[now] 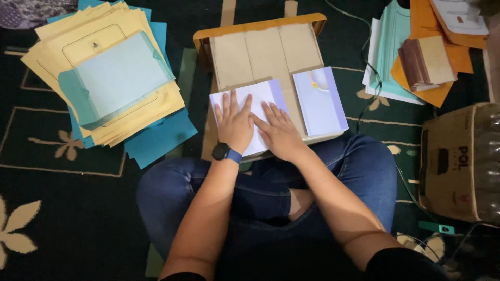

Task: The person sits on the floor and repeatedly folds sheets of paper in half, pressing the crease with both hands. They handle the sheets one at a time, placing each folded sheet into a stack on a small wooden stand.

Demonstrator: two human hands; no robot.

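Observation:
I sit cross-legged on a carpet with a small wooden table (260,49) in front of my knees. My left hand (234,125) and my right hand (280,131) both lie flat, fingers spread, side by side on a folded white and lavender paper (265,92) on the table's near edge. A dark watch with a blue band is on my left wrist. Just right of my hands lies a second folded lavender paper (320,101) with a small yellow mark near its top.
A spread stack of yellow, teal and pale blue sheets (112,78) lies at the left. Mint, orange and brown envelopes (422,57) lie piled at the upper right. A cardboard box (455,161) stands at the right. A cable (372,93) runs beside the table.

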